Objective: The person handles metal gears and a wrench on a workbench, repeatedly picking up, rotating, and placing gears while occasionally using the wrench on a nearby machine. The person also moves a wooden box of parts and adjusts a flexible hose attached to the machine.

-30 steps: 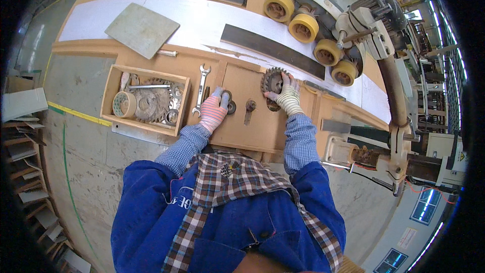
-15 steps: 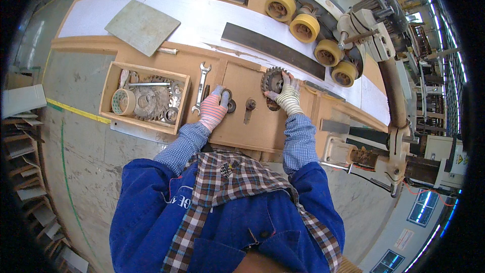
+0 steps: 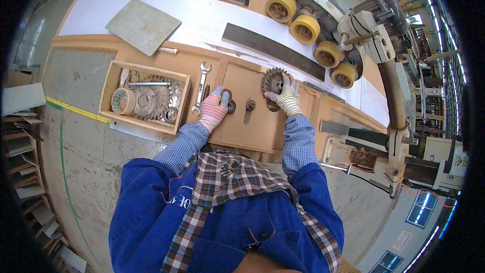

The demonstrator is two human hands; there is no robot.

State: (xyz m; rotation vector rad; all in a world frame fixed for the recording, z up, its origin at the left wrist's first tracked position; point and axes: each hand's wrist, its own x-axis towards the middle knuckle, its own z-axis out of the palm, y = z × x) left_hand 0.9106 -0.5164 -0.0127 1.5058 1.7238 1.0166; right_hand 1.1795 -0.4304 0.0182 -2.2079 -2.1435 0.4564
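Observation:
My right hand (image 3: 287, 97), in a striped work glove, grips a dark toothed gear (image 3: 272, 82) that sits on the wooden panel (image 3: 252, 124) of the machine. My left hand (image 3: 213, 109), in a pink and white glove, rests on the same panel with its fingers over a round dark knob (image 3: 230, 105). A small metal lever (image 3: 248, 109) sticks out of the panel between the two hands.
A wooden box (image 3: 144, 97) of gears, tape and tools lies left of the panel. An open-ended wrench (image 3: 201, 87) lies beside it. Several yellow rollers (image 3: 305, 28) of a feeder stand at the back right. A grey square plate (image 3: 143, 25) and dark strips lie on the white table.

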